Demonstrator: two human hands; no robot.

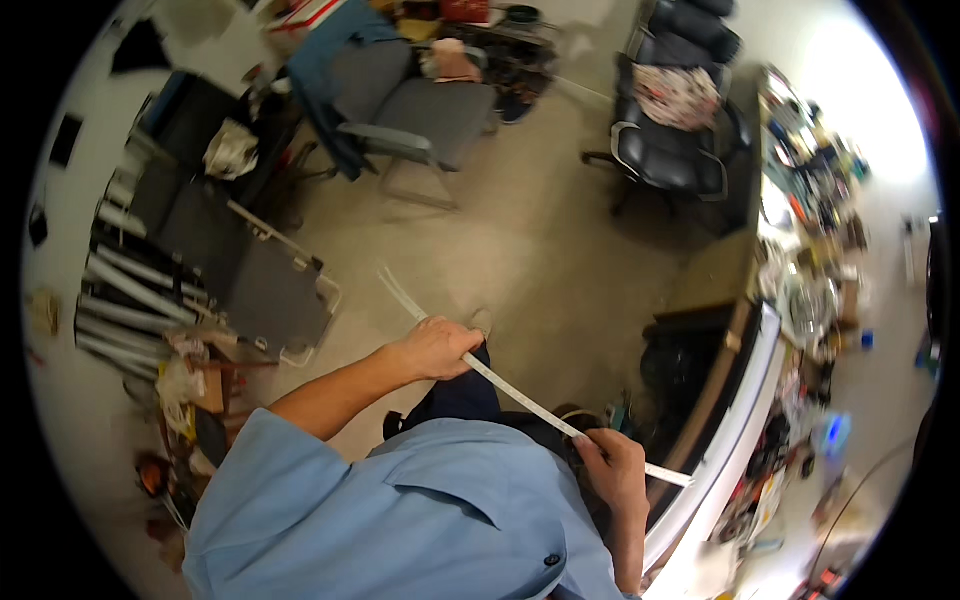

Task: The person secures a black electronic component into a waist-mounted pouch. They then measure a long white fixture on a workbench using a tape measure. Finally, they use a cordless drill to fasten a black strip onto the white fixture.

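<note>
A long, narrow white strip (525, 404) with small marks along it stretches across the front of my body. My left hand (438, 348) is closed round it, and its far-left end sticks out past the fist, blurred and seemingly split in two. Lower and to the right, my right hand (612, 466) pinches the strip between thumb and fingers. A short tail of it pokes out beyond that hand, over the white edge of the bench (735, 395). Between the hands the strip runs nearly straight, slanting down to the right. I cannot tell its exact kind.
The cluttered workbench (750, 270) runs along my right, piled with small items. Ahead are a grey armchair (430, 115) and a black office chair (670, 110) with a patterned cloth. A folding bed (270, 290) and a rack of white tubes (130, 305) are on the left.
</note>
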